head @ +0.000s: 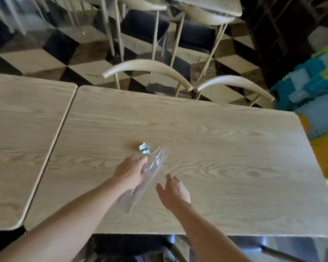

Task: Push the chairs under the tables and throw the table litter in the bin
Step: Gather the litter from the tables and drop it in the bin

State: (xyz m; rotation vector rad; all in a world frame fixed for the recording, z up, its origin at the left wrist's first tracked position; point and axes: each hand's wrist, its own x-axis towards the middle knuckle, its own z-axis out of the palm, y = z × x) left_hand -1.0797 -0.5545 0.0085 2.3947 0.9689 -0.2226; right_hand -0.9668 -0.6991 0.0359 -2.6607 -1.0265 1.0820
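table: light wood-grain table (225, 148), rounded corners, fills most of the view
second table: same finish (23, 138), sits on the left with only a thin gap between the two
litter: a small crumpled foil scrap (144, 148) around the middle of the main table, and a long clear plastic wrapper (140, 188) lying flat just beside it, running diagonally back toward the near edge
left hand: left hand (130, 170) is low over the upper end of the wrapper, fingers stretched out with the tips just short of the foil, nothing gripped; can't tell if it's actually touching the plastic
right hand: right hand (173, 190) is right of the wrapper, fingers loose and spread, holding nothing
chairs: two curved wooden chair backs (146, 68) just past the far edge, side by side; a dark seat (131, 244) shows under the near edge
further back: more dark-seated chairs (144, 25) with thin pale legs
floor: black, white and brown cube-pattern tiles (36, 55)
right side: something blue, green and orange (311, 87), too blurry to say what
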